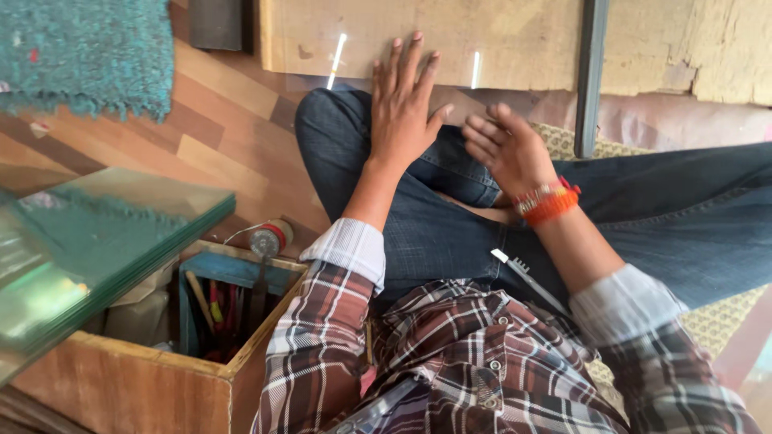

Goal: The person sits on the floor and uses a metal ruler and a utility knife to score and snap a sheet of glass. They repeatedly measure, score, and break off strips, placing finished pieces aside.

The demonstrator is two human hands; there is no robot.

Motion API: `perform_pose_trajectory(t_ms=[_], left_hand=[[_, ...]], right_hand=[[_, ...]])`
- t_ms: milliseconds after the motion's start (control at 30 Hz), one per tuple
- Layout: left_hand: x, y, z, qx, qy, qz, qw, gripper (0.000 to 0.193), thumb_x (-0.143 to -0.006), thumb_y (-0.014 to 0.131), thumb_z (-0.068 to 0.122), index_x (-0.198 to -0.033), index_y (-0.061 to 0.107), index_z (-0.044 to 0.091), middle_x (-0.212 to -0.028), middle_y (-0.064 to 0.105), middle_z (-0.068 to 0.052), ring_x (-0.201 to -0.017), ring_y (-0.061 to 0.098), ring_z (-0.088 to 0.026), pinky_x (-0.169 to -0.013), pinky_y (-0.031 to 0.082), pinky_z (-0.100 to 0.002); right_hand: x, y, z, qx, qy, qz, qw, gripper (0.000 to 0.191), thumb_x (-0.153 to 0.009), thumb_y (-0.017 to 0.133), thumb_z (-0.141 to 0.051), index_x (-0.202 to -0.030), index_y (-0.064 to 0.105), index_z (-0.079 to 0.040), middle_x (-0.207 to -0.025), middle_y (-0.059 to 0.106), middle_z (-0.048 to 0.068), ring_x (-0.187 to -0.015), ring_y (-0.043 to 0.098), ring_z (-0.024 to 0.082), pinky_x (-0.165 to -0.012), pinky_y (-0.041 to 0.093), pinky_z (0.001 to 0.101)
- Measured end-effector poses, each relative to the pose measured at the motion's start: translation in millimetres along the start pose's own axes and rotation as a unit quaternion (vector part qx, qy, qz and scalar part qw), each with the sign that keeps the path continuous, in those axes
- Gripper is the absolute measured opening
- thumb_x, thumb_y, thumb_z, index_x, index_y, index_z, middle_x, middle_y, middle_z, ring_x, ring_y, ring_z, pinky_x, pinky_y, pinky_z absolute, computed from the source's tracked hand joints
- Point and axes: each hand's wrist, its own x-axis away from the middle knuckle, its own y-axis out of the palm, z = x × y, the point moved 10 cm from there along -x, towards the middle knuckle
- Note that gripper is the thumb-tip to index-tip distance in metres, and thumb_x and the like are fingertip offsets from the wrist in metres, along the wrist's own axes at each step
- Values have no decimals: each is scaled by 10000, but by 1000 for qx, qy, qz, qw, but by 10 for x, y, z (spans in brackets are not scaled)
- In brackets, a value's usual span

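Note:
My left hand (pixel 404 103) lies flat with fingers spread on a clear glass sheet (pixel 354 68) that rests over a worn wooden board (pixel 498 40) in front of my crossed legs. My right hand (pixel 505 146) hovers open just to the right, palm turned up and blurred, holding nothing. It wears orange and red thread bands at the wrist. Both arms are in a plaid shirt with rolled cuffs. A small comb-like tool (pixel 523 273) lies on my lap against the blue jeans.
A stack of green-edged glass sheets (pixel 104 241) rests on a wooden toolbox (pixel 161 378) at the left, with tools and a small round red-and-silver object (pixel 269 238) in it. A teal rug (pixel 88 52) lies far left. A dark metal bar (pixel 591 76) stands at right.

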Motion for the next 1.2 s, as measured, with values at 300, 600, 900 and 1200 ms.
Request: perform_pose_trajectory(t_ms=[300, 600, 900, 1200], left_hand=[[-76, 41, -21, -42, -38, -25, 998, 853, -837, 866, 345, -1554, 455, 134, -1551, 375, -165, -1463, 343, -397, -1270, 284, -590], [-72, 39, -31, -34, 3, 5, 999, 618, -896, 804, 331, -1422, 547, 133, -1522, 409, -181, -1490, 324, -426, -1229, 303, -598], [34, 49, 84, -32, 11, -10, 999, 691, -905, 795, 360, -1488, 493, 145, -1575, 372, -173, -1511, 318, -412, -1246, 299, -587], [62, 42, 89, -43, 25, 17, 999, 725, -925, 748, 412, -1558, 440, 237, -1627, 344, -113, -1524, 305, -383, -1244, 308, -595]], right_hand=[[-695, -200, 61, -96, 9, 78, 992, 538, -916, 708, -438, -1280, 540, -79, -1212, 687, 110, -1200, 677, 279, -984, 538, 388], [-568, -325, 33, -7, -47, 136, 990, 306, -980, 674, -266, -1182, 540, -79, -1037, 729, 115, -1071, 745, 295, -776, 574, 379], [-471, -248, 180, -85, -13, 51, 995, 171, -1034, 609, -261, -1158, 606, -143, -1106, 754, 66, -1107, 722, 246, -864, 576, 334], [-427, -153, 145, -105, -18, 13, 994, 161, -1039, 604, -273, -1126, 631, -140, -1152, 736, 80, -1118, 708, 250, -913, 574, 359]])
